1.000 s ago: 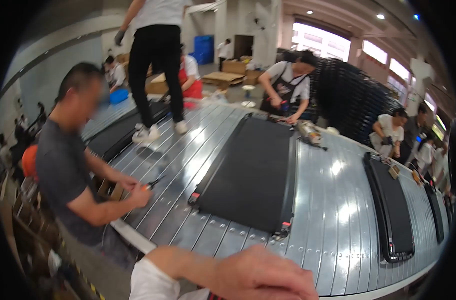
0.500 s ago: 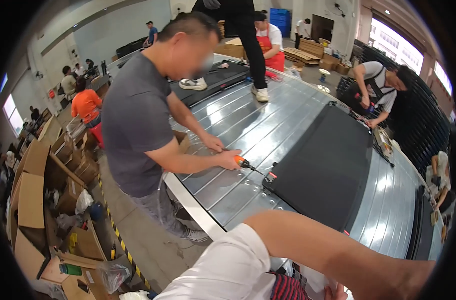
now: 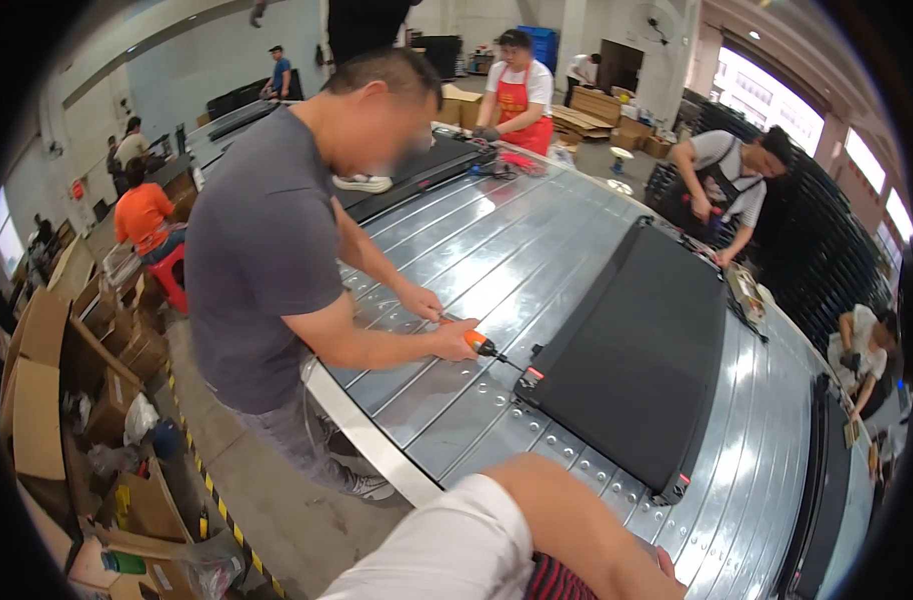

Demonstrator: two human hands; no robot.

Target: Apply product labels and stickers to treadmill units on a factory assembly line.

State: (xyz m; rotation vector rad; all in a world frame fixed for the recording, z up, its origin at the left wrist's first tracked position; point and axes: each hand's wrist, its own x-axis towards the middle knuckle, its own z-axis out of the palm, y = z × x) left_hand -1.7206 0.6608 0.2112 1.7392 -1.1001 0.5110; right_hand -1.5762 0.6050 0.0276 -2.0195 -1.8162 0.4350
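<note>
My left arm (image 3: 567,520), in a white sleeve, bends across the bottom of the view. Its hand lies out of sight past the lower edge. Beyond the forearm shows a sliver of fingers (image 3: 667,563), apparently my right hand's; its grip is hidden. Red-and-dark striped cloth (image 3: 562,580) lies under my arm. Ahead, a large black panel (image 3: 627,350) rests on the ribbed metal tabletop (image 3: 447,370). Across from me at left, a person in a grey T-shirt (image 3: 267,270) holds an orange-and-black power screwdriver (image 3: 477,343), its bit at the panel's near-left corner fitting (image 3: 530,378).
Opened cardboard boxes (image 3: 42,400) crowd the left floor beside a yellow-and-black floor stripe (image 3: 212,490). More people work around the table, one in a red apron (image 3: 522,100). Another black panel (image 3: 822,490) lies at the right; dark stacked frames (image 3: 817,210) stand behind.
My view has shifted, showing the panel's near-right corner. My left forearm has swung from the right inward and down. The person in the red apron now looks upright.
</note>
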